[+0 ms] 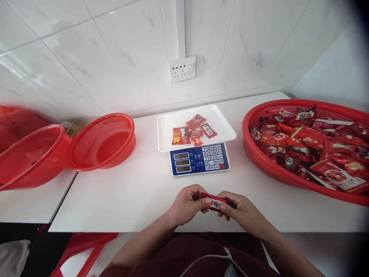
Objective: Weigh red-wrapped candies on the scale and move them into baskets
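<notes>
Between my two hands, over the front part of the white table, is a small red packet (215,202) with a pale label. My left hand (188,204) pinches its left end, thumb on top. My right hand (239,209) grips the right end the same way. Beyond them stands a blue digital scale (198,169) with number keys and small displays. On its white tray (221,121) lie several red packets (195,121), close together. To the right, a large red basket (266,169) is heaped with red and dark red packets (305,138).
A red plastic basket (121,154) stands at the table's left, with another red basket (54,154) farther left and a cardboard box (75,127) behind. The tiled wall (129,57) with a power socket (183,69) bounds the back. A red stool (86,250) is below the front edge.
</notes>
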`<control>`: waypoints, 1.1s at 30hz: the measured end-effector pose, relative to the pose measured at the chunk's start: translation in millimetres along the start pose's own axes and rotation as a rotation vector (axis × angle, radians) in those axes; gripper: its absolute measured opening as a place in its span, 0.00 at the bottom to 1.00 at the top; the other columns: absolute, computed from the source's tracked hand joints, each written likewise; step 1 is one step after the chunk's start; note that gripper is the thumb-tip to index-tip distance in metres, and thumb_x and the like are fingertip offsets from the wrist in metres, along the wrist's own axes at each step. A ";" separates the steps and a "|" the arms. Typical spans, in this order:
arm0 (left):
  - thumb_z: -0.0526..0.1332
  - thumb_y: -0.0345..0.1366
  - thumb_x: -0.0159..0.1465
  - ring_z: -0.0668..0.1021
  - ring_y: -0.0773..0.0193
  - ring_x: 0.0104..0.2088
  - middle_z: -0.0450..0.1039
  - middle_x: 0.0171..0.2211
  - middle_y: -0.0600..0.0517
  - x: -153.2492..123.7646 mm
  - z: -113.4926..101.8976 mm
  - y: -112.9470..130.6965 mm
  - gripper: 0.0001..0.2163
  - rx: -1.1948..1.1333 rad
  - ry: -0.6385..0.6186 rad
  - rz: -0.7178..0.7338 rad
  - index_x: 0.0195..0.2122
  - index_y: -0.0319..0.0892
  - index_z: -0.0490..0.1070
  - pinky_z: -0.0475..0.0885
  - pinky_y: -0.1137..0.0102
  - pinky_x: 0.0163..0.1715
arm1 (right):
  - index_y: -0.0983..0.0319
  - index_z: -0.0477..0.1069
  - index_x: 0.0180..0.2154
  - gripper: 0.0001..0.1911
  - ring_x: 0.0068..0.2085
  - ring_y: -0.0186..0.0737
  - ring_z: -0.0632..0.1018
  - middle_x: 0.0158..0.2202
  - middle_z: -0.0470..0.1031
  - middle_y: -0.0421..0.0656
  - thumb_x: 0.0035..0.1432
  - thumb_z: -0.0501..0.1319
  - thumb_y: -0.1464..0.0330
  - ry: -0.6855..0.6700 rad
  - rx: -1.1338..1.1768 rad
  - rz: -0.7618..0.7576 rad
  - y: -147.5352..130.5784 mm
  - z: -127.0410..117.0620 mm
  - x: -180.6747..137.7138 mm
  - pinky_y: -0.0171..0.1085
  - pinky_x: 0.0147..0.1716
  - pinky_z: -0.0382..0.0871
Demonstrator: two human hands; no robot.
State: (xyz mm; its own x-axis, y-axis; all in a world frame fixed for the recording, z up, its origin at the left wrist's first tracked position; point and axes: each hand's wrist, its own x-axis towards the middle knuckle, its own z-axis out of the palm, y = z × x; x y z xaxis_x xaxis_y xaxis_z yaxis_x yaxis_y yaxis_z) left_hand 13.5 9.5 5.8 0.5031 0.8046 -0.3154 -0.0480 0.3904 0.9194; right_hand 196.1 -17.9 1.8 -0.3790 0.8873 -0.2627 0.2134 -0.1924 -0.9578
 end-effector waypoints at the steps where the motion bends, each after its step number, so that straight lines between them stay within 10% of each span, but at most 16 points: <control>1: 0.67 0.49 0.50 0.69 0.71 0.21 0.68 0.21 0.54 0.6 1.3 -0.1 0.19 0.005 0.008 0.009 0.26 0.38 0.65 0.64 0.72 0.25 | 0.63 0.71 0.34 0.20 0.27 0.35 0.71 0.27 0.72 0.42 0.57 0.53 0.52 -0.002 0.006 -0.013 0.5 -0.6 0.0 0.34 0.28 0.67; 12: 0.58 0.44 0.61 0.74 0.64 0.32 0.75 0.30 0.50 12.7 -3.3 14.6 0.12 0.434 0.173 0.242 0.34 0.40 0.73 0.69 0.70 0.34 | 0.58 0.73 0.37 0.18 0.31 0.40 0.76 0.29 0.76 0.41 0.58 0.52 0.54 0.383 -0.302 -0.128 -1.4 -18.8 -1.3 0.36 0.31 0.70; 20: 0.51 0.41 0.64 0.70 0.52 0.51 0.72 0.47 0.43 6.8 -96.6 80.5 0.14 1.319 0.947 0.567 0.46 0.42 0.70 0.63 0.57 0.53 | 0.43 0.66 0.51 0.20 0.48 0.60 0.74 0.43 0.76 0.45 0.56 0.53 0.53 1.249 -0.731 -0.191 -20.1 -92.8 -29.2 0.54 0.42 0.70; 26: 0.48 0.46 0.65 0.68 0.41 0.53 0.67 0.53 0.38 2.0 -149.2 95.8 0.24 1.541 1.060 0.030 0.57 0.37 0.60 0.60 0.47 0.51 | 0.35 0.41 0.61 0.31 0.59 0.65 0.61 0.60 0.60 0.42 0.57 0.47 0.50 1.012 -0.901 -0.045 -2.1 -128.3 -22.0 0.65 0.44 0.64; 33: 0.51 0.46 0.65 0.61 0.47 0.60 0.61 0.59 0.40 26.1 -114.3 90.2 0.23 1.476 0.837 0.256 0.57 0.40 0.60 0.60 0.54 0.54 | 0.39 0.50 0.59 0.28 0.60 0.65 0.60 0.62 0.57 0.43 0.57 0.47 0.50 0.941 -0.872 -0.043 7.1 -131.6 -15.2 0.64 0.48 0.63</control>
State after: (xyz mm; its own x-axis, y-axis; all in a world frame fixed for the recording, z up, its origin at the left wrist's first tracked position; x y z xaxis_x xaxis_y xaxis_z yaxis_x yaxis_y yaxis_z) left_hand -76.3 116.8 53.6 0.0337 0.9602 0.2772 0.9675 -0.1009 0.2320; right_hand 321.9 22.4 14.4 0.3027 0.9073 0.2917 0.8685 -0.1366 -0.4766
